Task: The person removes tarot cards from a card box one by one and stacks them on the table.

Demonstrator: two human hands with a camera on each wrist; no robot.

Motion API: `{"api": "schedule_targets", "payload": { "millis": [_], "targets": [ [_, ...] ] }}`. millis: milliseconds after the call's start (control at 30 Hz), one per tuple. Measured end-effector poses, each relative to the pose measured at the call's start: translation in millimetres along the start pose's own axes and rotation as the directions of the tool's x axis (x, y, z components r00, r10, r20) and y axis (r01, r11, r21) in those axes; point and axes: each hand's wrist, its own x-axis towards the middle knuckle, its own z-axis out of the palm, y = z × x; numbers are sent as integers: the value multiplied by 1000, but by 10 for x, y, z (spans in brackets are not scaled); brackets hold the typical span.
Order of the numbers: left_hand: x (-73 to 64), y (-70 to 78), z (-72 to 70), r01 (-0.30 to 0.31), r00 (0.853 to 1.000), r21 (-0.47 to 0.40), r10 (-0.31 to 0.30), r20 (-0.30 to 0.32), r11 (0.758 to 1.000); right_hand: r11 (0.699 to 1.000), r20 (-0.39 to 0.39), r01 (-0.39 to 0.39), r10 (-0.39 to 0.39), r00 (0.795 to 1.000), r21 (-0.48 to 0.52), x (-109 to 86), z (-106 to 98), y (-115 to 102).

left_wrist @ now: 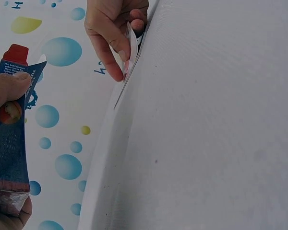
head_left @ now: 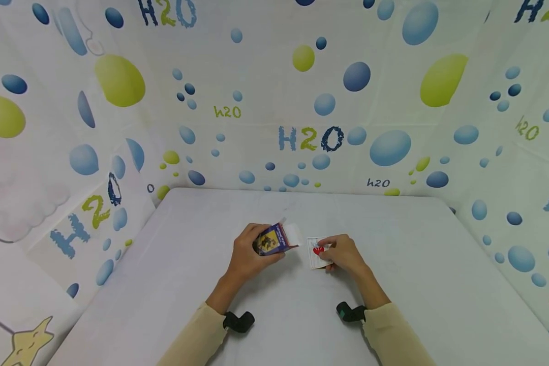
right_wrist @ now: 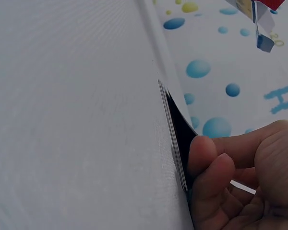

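Observation:
My left hand (head_left: 244, 255) grips a dark blue card box (head_left: 270, 241) with a picture on its front, held tilted above the white table. The box's flap stands out at its open end, facing right, and the left wrist view shows a red tab (left_wrist: 17, 54) there. To the right, my right hand (head_left: 346, 255) pinches a playing card (head_left: 313, 258) with a red heart-like figure. In the right wrist view, the gripped card bends up from a thin stack of cards (right_wrist: 172, 136) on the table. The fingers hide part of the card.
A white cloth covers the table (head_left: 393, 229). Behind it and at its sides hangs a white curtain (head_left: 265, 66) printed with blue and green bubbles. Dark wrist cameras (head_left: 239, 322) sit on both wrists, below beige sleeves (head_left: 196, 335).

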Motion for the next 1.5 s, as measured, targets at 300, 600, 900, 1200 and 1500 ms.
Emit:
{"api": "schedule_targets", "payload": {
  "millis": [300,600,900,1200,1500],
  "targets": [
    [-11,-14,0,7,1000,-3,-7,4,1000,993,-26,24,-27,999,-117,-48,49,-68],
    [-19,-31,5,-10,1000,0,10,-5,1000,958,-63,27,-47,997,-285,-45,73,-87],
    [-15,-32,2,-18,1000,2,18,-6,1000,947,-56,64,-86,995,-316,-35,78,-71],
    [-24,-40,-8,-2,1000,9,2,-5,1000,953,-28,87,-99,995,-290,-47,63,-76],
    [-15,-48,-3,-10,1000,9,10,1,1000,994,-26,67,-69,997,-90,-19,-46,-18]
  ]
}}
